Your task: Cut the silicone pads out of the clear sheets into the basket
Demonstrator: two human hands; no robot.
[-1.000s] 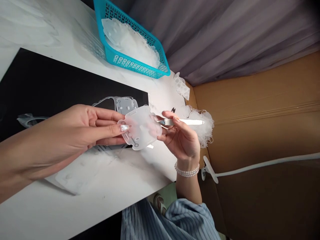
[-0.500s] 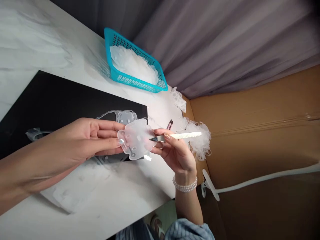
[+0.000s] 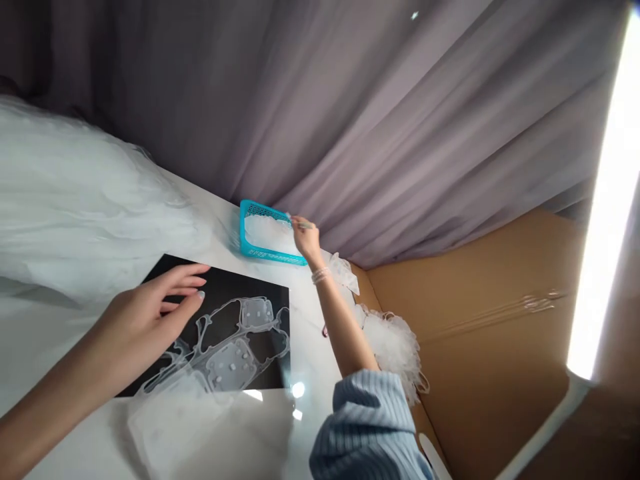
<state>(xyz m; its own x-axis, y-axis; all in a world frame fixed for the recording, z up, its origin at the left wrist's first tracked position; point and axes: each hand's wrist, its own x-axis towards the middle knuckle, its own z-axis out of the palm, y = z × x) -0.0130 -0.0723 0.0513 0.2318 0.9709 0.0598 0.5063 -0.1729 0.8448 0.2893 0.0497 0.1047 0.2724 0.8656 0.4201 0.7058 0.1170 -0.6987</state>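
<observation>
My left hand [image 3: 155,320] hovers over the black mat [image 3: 220,283] with its fingers stretched out and nothing in them. My right hand [image 3: 306,239] reaches to the right end of a blue plastic basket [image 3: 273,255], its fingers closed around a slim pen-shaped tool [image 3: 306,227] that shows only faintly. A pile of frosted translucent pieces [image 3: 267,231] fills the basket. On the mat, beyond my left fingers, lie flat translucent moulded pieces [image 3: 233,365] joined to thin looping strips. Whether my right fingers also touch a piece is too small to tell.
A large heap of translucent sheets [image 3: 90,200] covers the left of the table. Stringy white scraps [image 3: 395,347] lie beside the cardboard wall [image 3: 475,300] at right. A lit tube lamp [image 3: 605,200] stands at far right, and a grey curtain [image 3: 350,120] hangs behind.
My right hand has moved away from my left hand, up to the basket. My left hand has let go of the frosted piece. The view has tilted up, bringing the lamp in.
</observation>
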